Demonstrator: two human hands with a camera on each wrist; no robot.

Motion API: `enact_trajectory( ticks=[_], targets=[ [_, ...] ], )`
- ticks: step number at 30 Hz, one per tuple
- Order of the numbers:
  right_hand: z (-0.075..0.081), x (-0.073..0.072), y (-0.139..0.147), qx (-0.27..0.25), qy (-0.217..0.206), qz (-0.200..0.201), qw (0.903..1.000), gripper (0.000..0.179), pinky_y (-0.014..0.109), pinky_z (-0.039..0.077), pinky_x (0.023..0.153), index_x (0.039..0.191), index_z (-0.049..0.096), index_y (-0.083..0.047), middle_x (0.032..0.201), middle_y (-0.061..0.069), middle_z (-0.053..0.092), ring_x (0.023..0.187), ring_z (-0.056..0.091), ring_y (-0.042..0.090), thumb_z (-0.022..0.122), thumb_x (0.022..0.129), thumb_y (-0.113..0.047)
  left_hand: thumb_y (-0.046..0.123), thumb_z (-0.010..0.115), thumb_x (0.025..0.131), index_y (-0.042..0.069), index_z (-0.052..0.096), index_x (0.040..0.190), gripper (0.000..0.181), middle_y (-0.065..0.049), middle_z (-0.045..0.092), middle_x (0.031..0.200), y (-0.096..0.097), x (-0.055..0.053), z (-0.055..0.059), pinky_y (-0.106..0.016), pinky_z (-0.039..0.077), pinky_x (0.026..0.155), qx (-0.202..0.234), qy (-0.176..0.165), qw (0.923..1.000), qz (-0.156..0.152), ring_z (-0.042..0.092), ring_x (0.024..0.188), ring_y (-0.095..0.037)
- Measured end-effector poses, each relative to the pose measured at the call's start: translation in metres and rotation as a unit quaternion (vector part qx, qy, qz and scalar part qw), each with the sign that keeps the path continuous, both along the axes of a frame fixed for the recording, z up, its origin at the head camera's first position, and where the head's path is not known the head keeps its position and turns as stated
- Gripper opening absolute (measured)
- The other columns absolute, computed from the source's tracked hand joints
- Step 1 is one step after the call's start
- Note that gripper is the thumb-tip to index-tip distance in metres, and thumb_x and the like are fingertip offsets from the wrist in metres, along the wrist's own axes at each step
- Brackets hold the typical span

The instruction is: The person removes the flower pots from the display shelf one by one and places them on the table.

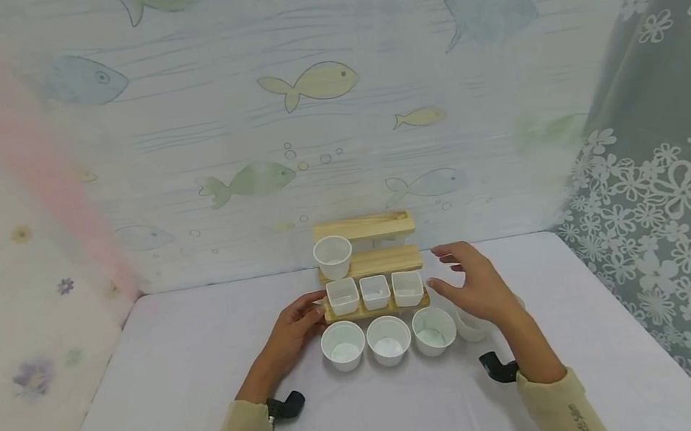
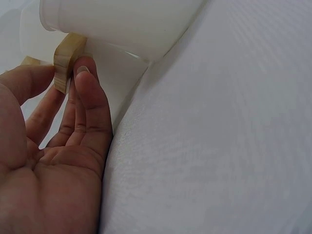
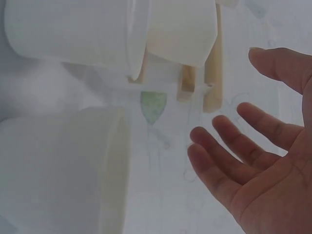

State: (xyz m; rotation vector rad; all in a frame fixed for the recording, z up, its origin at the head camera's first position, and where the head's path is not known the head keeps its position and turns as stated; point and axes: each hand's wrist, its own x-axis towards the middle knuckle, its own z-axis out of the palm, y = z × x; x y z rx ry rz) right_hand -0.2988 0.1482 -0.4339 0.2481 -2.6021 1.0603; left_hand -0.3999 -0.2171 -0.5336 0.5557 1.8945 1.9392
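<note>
A tiered wooden rack (image 1: 384, 261) stands near the back of the table. My left hand (image 1: 297, 324) holds the left end of its front step, the wood (image 2: 66, 61) between thumb and fingers in the left wrist view. Three square white cups (image 1: 375, 293) sit in a row on that front step. Higher up, at the left, stands a round white cup (image 1: 333, 257). My right hand (image 1: 475, 282) hovers beside the rack's right end, fingers spread and loosely bent, holding nothing. In the right wrist view its fingers (image 3: 248, 146) are apart from the rack.
In front of the rack stand several round white tubs, among them a left one (image 1: 344, 347), a middle one (image 1: 390, 341) and one further right (image 1: 434, 331). Another tub (image 1: 473, 327) is partly hidden under my right hand. A fish-printed curtain (image 1: 327, 123) hangs behind the table.
</note>
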Motion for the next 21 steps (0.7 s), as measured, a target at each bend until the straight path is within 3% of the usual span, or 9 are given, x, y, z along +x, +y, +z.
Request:
enact_trajectory(
  ticks=[21],
  targets=[
    [0.01,-0.008,-0.023,-0.033,0.029,0.021,0.9988,0.057,0.056,0.05,0.109,0.143,0.057,-0.003,0.144,0.016,0.059,0.133,0.058,0.037,0.082,0.093,-0.013,0.021,0.062,0.109,0.009,0.057,0.15,0.043,-0.012,0.069,0.119,-0.001,0.0,0.001,-0.029,0.059,0.09,-0.008,-0.001,1.0,0.003,0.068,0.107,-0.021]
  ],
)
